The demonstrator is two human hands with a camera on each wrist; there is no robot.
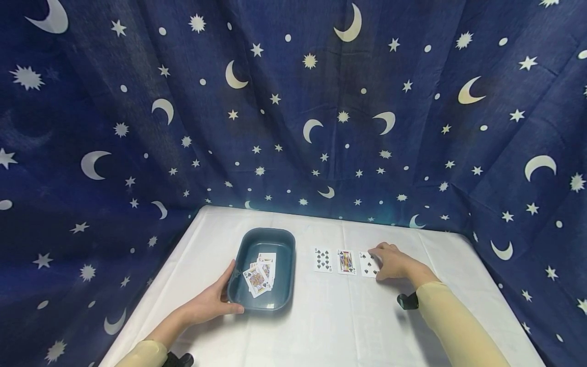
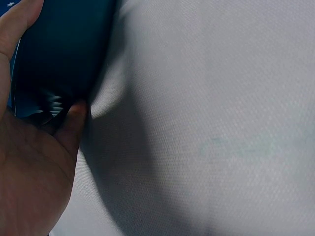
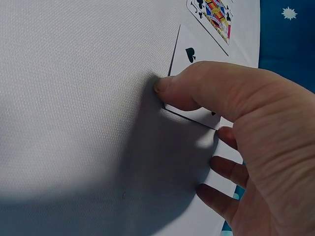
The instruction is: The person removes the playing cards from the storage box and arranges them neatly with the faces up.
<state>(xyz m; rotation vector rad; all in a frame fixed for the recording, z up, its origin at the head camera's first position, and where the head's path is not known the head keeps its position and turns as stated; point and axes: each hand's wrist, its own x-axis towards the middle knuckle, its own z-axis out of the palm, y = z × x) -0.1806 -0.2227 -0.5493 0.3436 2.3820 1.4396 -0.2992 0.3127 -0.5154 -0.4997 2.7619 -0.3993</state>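
Observation:
A dark blue tray (image 1: pixel 268 232) stands on the white table and holds several face-up playing cards (image 1: pixel 260 275). My left hand (image 1: pixel 229 293) grips the tray's near left corner, thumb along the front wall; in the left wrist view the palm (image 2: pixel 29 167) lies against the tray (image 2: pixel 59 54). Right of the tray three cards lie in a row: a spade card (image 1: pixel 323 260), a face card (image 1: pixel 346 262) and another spade card (image 1: pixel 366 265). My right hand (image 1: pixel 382 260) pinches this last card (image 3: pixel 189 64), thumb (image 3: pixel 182 86) on its near edge and fingers curled at its far side.
The white tablecloth (image 1: pixel 330 326) covers the table. A dark blue cloth with moons and stars (image 1: pixel 293 127) hangs close behind and at both sides. The face card (image 3: pixel 214 12) lies just beyond the pinched card.

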